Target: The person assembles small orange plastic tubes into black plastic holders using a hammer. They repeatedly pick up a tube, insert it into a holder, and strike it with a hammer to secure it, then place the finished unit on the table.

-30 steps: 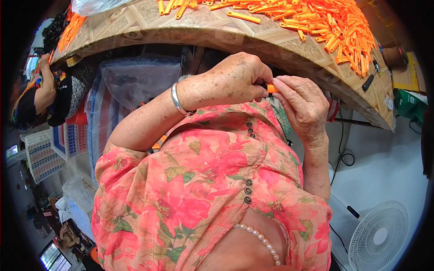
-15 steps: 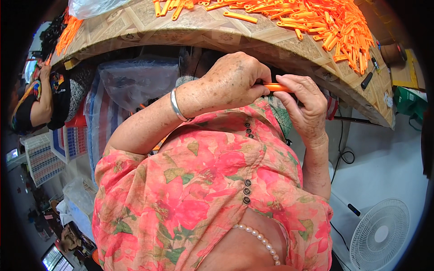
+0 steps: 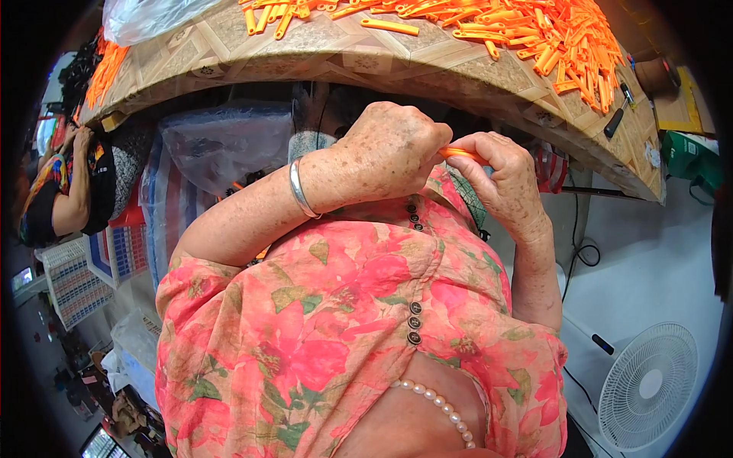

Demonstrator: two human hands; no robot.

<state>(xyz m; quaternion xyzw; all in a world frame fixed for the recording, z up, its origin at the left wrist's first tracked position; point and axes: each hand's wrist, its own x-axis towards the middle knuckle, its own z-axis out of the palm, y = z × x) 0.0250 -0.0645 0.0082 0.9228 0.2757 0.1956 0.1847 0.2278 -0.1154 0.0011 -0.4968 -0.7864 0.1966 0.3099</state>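
Just beyond my lap and short of the table edge, both hands meet at a slim orange plastic piece [image 3: 460,153]. My left hand [image 3: 397,149], with a silver bangle at its wrist, is closed in a fist around one end. The back of the hand faces up, so its fingertips are hidden. My right hand [image 3: 500,172] pinches the other end between thumb and fingers. Only a short stretch of the piece shows between the hands. On the table lies a big pile of similar orange pieces [image 3: 565,46], long and narrow, some with a hole at one end.
The curved patterned tabletop [image 3: 252,49] runs across the far side, with a clear plastic bag [image 3: 153,19] on it. A black-handled tool [image 3: 615,122] lies near its right edge. A white fan [image 3: 649,385] stands at lower right. A co-worker's arm [image 3: 72,191] is at far left.
My hands have come closer together, and less of the orange piece shows between them. My left hand has turned so its back covers its fingers. The whole view has shifted slightly.
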